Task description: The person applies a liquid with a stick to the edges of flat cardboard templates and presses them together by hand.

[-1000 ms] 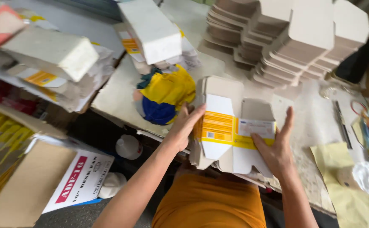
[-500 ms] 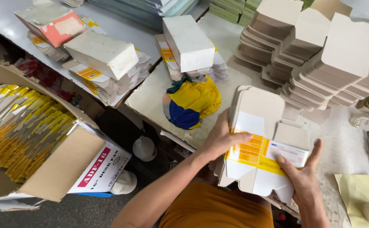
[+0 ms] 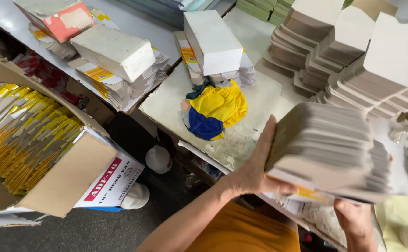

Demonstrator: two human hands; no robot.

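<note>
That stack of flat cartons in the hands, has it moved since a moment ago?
Yes. The stack of flat cartons has tipped from face-up to edge-on, beside the yellow and blue cloth.

A stack of flat cartons (image 3: 327,149) lies between the left hand (image 3: 255,170) and right hand (image 3: 353,219), above the table (image 3: 176,105), with a cloth bundle (image 3: 215,109) to its left and an open box (image 3: 40,154) on the floor farther left.

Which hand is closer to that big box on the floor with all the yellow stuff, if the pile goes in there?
Probably the left hand. It presses the near side of the stack of flat cartons, on the side toward the open cardboard box. The right hand supports the stack from underneath, farther from it.
</note>
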